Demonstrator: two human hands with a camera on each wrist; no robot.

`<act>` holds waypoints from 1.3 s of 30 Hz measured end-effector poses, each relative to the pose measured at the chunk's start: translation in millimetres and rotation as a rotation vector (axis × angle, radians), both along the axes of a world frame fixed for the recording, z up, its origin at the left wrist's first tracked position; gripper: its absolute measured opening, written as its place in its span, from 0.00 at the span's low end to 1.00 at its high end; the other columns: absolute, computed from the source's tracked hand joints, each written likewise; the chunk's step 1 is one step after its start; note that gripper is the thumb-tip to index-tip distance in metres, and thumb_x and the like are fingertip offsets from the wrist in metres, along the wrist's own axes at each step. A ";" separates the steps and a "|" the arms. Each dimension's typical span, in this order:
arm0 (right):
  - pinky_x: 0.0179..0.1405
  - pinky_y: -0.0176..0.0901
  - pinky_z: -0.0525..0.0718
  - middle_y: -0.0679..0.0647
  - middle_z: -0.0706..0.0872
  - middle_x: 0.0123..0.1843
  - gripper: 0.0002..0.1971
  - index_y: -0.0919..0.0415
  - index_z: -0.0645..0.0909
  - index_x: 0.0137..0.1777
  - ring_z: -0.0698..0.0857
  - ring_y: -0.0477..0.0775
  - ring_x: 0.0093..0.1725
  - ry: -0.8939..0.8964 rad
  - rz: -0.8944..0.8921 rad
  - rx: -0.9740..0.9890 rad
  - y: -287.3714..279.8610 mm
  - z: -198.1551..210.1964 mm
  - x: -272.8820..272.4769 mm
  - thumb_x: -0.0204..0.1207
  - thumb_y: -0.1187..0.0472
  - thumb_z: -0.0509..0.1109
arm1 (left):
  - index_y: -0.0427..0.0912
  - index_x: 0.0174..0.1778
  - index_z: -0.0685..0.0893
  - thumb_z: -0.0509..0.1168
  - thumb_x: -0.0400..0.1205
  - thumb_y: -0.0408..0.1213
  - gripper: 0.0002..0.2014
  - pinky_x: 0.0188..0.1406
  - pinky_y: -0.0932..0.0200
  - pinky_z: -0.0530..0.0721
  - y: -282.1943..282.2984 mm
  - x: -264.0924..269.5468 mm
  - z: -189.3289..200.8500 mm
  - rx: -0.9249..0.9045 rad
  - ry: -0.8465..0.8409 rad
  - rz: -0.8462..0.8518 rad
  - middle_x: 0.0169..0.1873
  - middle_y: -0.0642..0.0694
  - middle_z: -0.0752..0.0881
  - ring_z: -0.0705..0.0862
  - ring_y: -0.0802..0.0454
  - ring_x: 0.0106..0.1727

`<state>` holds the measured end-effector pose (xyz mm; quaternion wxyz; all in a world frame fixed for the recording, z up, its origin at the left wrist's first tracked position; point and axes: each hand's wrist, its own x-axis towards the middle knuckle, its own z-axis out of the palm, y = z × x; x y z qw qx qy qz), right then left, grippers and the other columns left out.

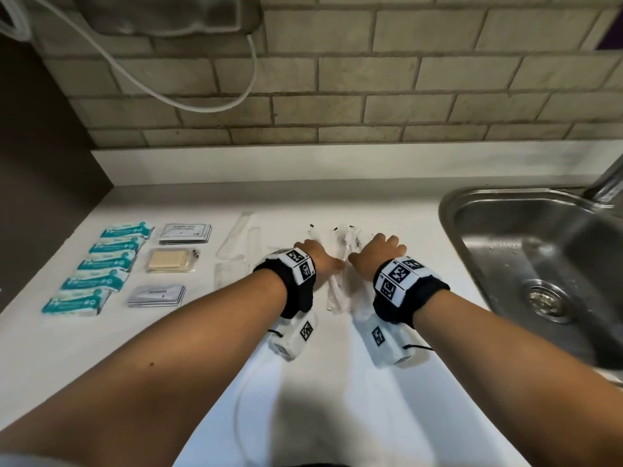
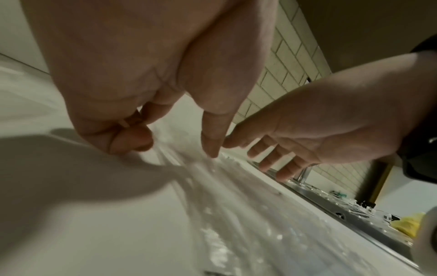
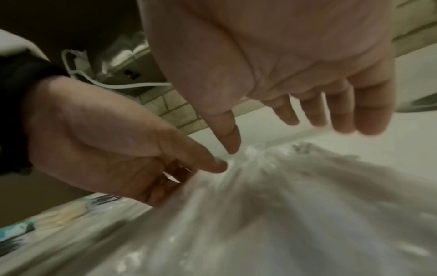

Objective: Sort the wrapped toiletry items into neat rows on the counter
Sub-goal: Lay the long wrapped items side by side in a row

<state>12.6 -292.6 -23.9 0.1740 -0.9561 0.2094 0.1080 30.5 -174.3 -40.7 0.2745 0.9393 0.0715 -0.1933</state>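
My left hand [image 1: 317, 257] and right hand [image 1: 377, 254], fingers loose, flank the clear-wrapped toothbrushes [image 1: 337, 264] lying between them.

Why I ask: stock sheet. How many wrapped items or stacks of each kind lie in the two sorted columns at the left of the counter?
teal packets: 5
grey sachet stacks: 2
beige wrapped bar: 1
Total: 8
How many sachets each stack holds cannot be told.
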 end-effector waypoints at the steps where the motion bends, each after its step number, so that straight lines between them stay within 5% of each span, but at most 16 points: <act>1: 0.71 0.55 0.69 0.62 0.66 0.76 0.31 0.64 0.62 0.77 0.66 0.64 0.75 -0.022 0.014 0.003 5.7 2.0 -0.4 0.80 0.48 0.64 | 0.44 0.54 0.79 0.70 0.69 0.63 0.28 0.60 0.49 0.84 4.7 1.2 0.6 -0.017 -0.005 -0.010 0.53 0.45 0.85 0.85 0.42 0.53; 5: 0.70 0.58 0.70 0.59 0.68 0.76 0.28 0.57 0.67 0.77 0.65 0.63 0.76 -0.151 0.211 0.018 37.1 7.6 -2.7 0.79 0.50 0.64 | 0.38 0.67 0.82 0.70 0.80 0.46 0.22 0.63 0.58 0.77 34.0 8.1 12.6 -0.043 -0.085 -0.052 0.65 0.42 0.84 0.82 0.43 0.66; 9: 0.67 0.54 0.78 0.59 0.81 0.68 0.17 0.58 0.79 0.68 0.76 0.63 0.69 -0.196 0.530 0.057 75.2 2.6 -7.2 0.81 0.58 0.61 | 0.45 0.54 0.88 0.67 0.80 0.33 0.10 0.62 0.59 0.80 88.7 17.2 29.5 0.054 -0.225 -0.084 0.60 0.46 0.87 0.84 0.47 0.61; 15: 0.60 0.53 0.80 0.56 0.81 0.65 0.14 0.57 0.80 0.61 0.78 0.61 0.64 -0.038 0.827 -0.059 104.6 -15.4 -21.5 0.80 0.53 0.62 | 0.58 0.68 0.82 0.69 0.77 0.50 0.22 0.68 0.53 0.70 135.6 5.7 24.0 0.399 -0.133 -0.308 0.64 0.43 0.75 0.69 0.39 0.69; 20: 0.61 0.55 0.82 0.55 0.81 0.63 0.14 0.58 0.83 0.59 0.79 0.61 0.64 0.005 0.811 -0.143 95.9 -7.6 -17.8 0.79 0.53 0.63 | 0.53 0.65 0.84 0.68 0.75 0.54 0.23 0.65 0.49 0.64 136.7 4.9 9.6 0.452 -0.188 -0.508 0.62 0.51 0.85 0.68 0.45 0.70; 28: 0.77 0.55 0.71 0.51 0.84 0.58 0.07 0.54 0.86 0.47 0.83 0.57 0.61 0.016 0.710 -0.125 63.1 0.2 -14.2 0.77 0.59 0.66 | 0.55 0.68 0.82 0.69 0.75 0.57 0.25 0.66 0.49 0.63 118.4 -8.6 0.3 0.373 -0.258 -0.674 0.67 0.60 0.83 0.68 0.49 0.70; 33: 0.60 0.53 0.84 0.49 0.83 0.55 0.03 0.53 0.88 0.40 0.81 0.55 0.58 0.048 0.676 -0.060 59.0 6.0 -14.8 0.70 0.61 0.73 | 0.55 0.67 0.82 0.69 0.75 0.58 0.24 0.66 0.49 0.63 116.3 -12.5 0.7 0.363 -0.243 -0.681 0.68 0.61 0.82 0.69 0.48 0.70; 39: 0.59 0.48 0.87 0.57 0.85 0.58 0.12 0.60 0.88 0.54 0.85 0.56 0.58 0.138 0.783 -0.238 82.4 5.9 -14.3 0.72 0.61 0.70 | 0.54 0.71 0.80 0.69 0.76 0.58 0.27 0.66 0.49 0.64 111.2 -16.2 0.3 0.347 -0.254 -0.658 0.68 0.59 0.82 0.70 0.48 0.70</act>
